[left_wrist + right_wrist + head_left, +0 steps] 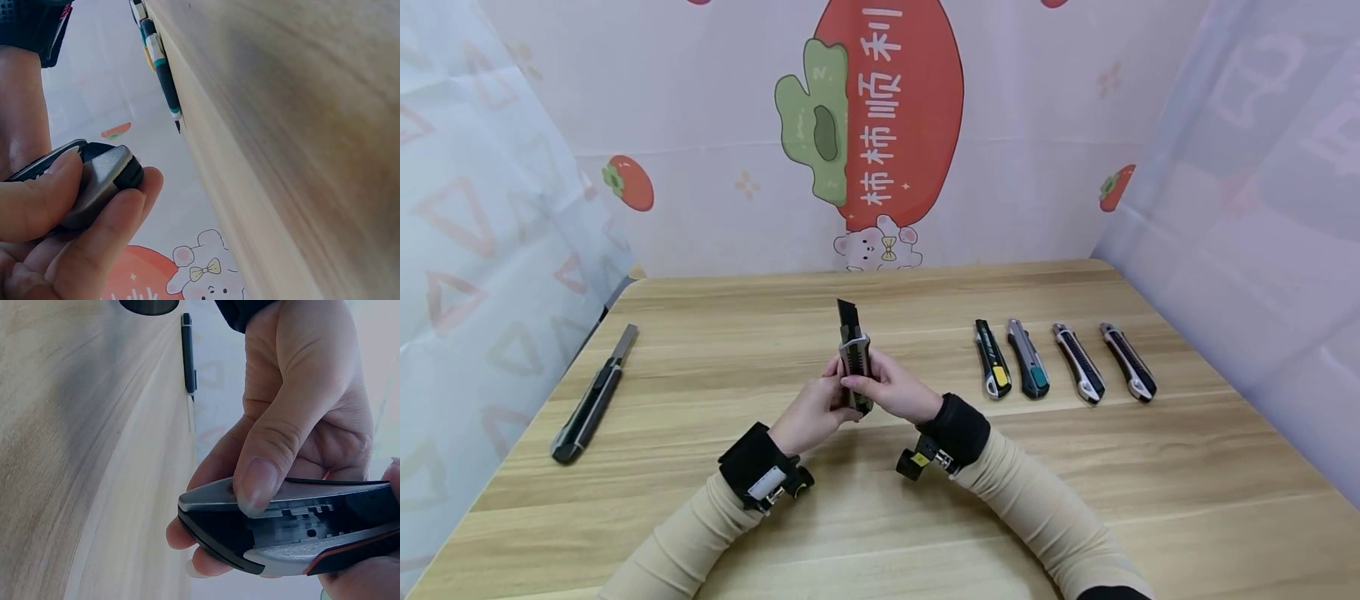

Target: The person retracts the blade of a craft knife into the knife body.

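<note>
Grey-and-black cutter (855, 358): held between both hands above the wood, touching neither the tabletop nor the other knives; a toothed slot shows along its handle in the right wrist view.
Black blade (847, 313): stands out past the fingertips at the cutter's far end, pointing away from the person.
Left hand (815, 410): grasping the cutter, thumb on one side and fingers on the other, at the silvery part in its wrist view.
Right hand (904, 388): also grasping the cutter, thumb laid across the handle, other fingers bent behind it.
Long-bladed cutter (589, 408): lies well to the left of the left hand, its grey blade extended and pointing away from the person.
Yellow-slider cutter (993, 360): right of the right hand, nearest it in a row of four.
Teal-slider cutter (1028, 360): just beside that one, on its right.
Inner white-trimmed cutter (1079, 365): third in the row, farther right of the hands.
Outer white-trimmed cutter (1129, 363): last in the row, farthest from the right hand.
Wooden table (737, 350): spreads beneath both hands.
Printed cloth (1037, 108): hangs beyond the hands, behind the table, with a large red fruit printed on it.
</note>
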`<state>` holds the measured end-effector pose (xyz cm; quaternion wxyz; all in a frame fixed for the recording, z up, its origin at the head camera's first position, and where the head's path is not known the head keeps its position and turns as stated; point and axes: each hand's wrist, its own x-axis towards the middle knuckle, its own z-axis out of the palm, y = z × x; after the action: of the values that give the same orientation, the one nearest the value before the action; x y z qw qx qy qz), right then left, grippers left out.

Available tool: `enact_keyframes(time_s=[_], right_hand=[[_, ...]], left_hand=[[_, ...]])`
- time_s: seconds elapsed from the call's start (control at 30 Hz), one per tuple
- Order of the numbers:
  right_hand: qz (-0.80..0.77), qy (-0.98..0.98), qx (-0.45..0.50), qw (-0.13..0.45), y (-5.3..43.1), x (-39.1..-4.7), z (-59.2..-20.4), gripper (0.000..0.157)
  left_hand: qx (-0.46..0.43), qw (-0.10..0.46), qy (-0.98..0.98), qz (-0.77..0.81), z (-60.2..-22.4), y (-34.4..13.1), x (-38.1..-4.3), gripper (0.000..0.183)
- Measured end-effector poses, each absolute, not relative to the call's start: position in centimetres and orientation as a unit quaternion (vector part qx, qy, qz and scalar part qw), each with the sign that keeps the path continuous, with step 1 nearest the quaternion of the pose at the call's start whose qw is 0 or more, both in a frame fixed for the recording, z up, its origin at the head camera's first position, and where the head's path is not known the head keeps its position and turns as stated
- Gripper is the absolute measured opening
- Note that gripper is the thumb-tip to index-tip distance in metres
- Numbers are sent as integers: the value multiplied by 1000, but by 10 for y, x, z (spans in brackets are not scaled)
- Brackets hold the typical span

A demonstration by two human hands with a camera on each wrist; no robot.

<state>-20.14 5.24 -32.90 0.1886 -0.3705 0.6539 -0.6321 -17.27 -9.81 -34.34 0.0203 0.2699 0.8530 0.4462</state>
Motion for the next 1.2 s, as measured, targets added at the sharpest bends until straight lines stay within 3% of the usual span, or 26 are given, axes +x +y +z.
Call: enact_keyframes(time_s=[0.3, 0.53, 0.83, 1.0, 1.2], right_hand=[[-637, 656, -356, 192, 51, -200, -330, 24], [-647, 643, -366, 185, 50, -202, -330, 23], [-660, 636, -313, 250, 49, -207, -338, 55], [-688, 597, -313, 267, 49, -206, -342, 62], [-696, 587, -332, 245, 47, -205, -346, 52]], left_hand=[[271, -4, 859, 434, -342, -99, -171, 50], [276, 2, 855, 439, -341, -102, -173, 38], [274, 7, 821, 502, -336, -105, -173, 35], [280, 10, 817, 504, -337, -106, -173, 51], [281, 10, 816, 505, -338, -105, -174, 58]])
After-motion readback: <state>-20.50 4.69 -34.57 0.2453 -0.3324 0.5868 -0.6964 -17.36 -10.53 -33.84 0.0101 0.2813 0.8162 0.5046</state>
